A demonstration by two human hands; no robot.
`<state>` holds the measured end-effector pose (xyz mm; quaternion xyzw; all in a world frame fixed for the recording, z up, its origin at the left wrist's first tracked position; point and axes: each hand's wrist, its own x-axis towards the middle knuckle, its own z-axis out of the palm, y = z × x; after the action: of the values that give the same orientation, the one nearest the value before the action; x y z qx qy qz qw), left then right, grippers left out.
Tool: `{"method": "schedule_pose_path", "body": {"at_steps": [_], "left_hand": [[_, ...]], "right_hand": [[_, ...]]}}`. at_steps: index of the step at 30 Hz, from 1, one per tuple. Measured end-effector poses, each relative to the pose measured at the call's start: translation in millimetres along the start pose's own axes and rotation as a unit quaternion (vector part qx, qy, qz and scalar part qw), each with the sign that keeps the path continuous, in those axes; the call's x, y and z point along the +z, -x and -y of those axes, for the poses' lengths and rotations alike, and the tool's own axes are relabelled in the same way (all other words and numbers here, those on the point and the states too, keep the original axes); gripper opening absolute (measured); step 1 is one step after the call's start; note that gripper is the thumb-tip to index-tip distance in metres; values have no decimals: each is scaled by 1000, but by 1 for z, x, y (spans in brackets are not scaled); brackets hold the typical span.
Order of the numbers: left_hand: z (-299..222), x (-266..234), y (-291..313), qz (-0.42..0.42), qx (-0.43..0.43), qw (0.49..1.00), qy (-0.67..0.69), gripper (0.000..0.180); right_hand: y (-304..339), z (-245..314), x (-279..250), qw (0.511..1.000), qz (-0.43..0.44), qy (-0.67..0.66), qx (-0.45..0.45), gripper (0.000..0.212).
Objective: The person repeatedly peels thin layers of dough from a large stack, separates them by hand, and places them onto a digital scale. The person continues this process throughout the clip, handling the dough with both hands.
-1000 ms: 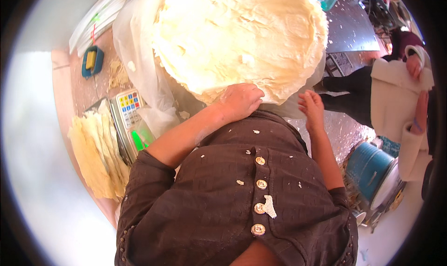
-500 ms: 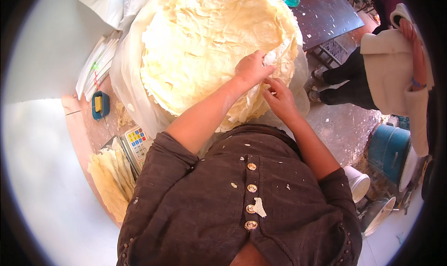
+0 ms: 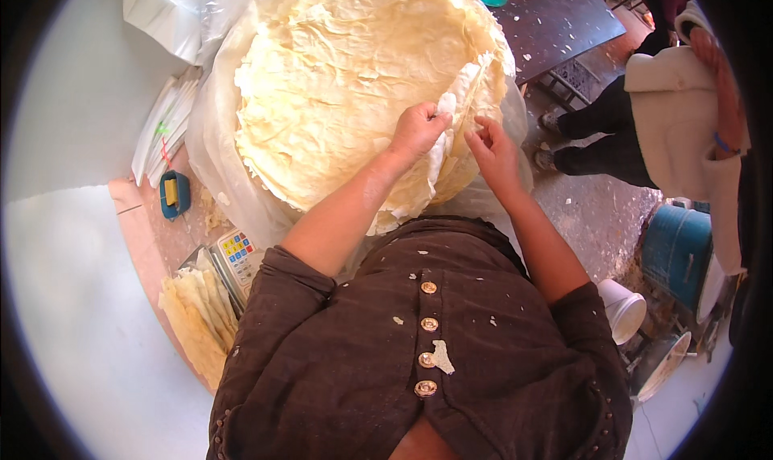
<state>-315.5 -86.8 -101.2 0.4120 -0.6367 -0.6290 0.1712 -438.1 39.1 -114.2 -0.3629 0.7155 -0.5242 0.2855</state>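
Observation:
A wide round stack of thin, wrinkled, pale-yellow flatbread sheets (image 3: 338,97) lies in front of me, ragged along its rim. My left hand (image 3: 420,128) is closed on the turned-up edge of the top thin flatbread sheet (image 3: 463,89) at the right side of the stack. That raised strip shows a whitish underside and runs in a long fold past my fingers. Just right of the fold, my right hand (image 3: 498,155) is over the layers with fingers bent, thumb and forefinger tips a little apart. Nothing shows between them.
Clear plastic sheeting (image 3: 217,138) surrounds the stack. At left are a blue tray (image 3: 175,206) with a yellow block, a scale (image 3: 239,254) and folded flatbread pieces (image 3: 193,315). A dark table (image 3: 555,21), a standing person (image 3: 668,113), a blue drum (image 3: 672,254) and a white bucket (image 3: 624,311) are at right.
My left hand has shifted slightly left and nearer, peeling back a longer strip of the sheet. The right hand has moved a little right and away from me, apart from the left.

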Motion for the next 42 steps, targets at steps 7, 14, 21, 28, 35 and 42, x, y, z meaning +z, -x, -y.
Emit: {"method": "schedule_pose_path", "body": {"at_steps": [7, 14, 21, 28, 35, 42], "left_hand": [[-6, 17, 7, -29, 64, 986, -148, 23], [-23, 27, -15, -64, 102, 974, -192, 31], [-26, 22, -29, -70, 92, 973, -197, 26], [-25, -51, -3, -125, 14, 975, 186, 12], [-11, -45, -8, -114, 2, 978, 173, 15], [-18, -40, -6, -98, 5, 981, 167, 14]], "right_hand": [[-50, 0, -1, 992, -79, -47, 85, 34], [-60, -20, 2, 991, -67, -51, 108, 19], [-64, -42, 3, 989, -90, 55, 107, 15], [-58, -42, -3, 984, -99, 29, 148, 14], [-47, 31, -11, 947, -135, 208, -204, 19], [-79, 44, 28, 980, -29, 129, -150, 19]]}}
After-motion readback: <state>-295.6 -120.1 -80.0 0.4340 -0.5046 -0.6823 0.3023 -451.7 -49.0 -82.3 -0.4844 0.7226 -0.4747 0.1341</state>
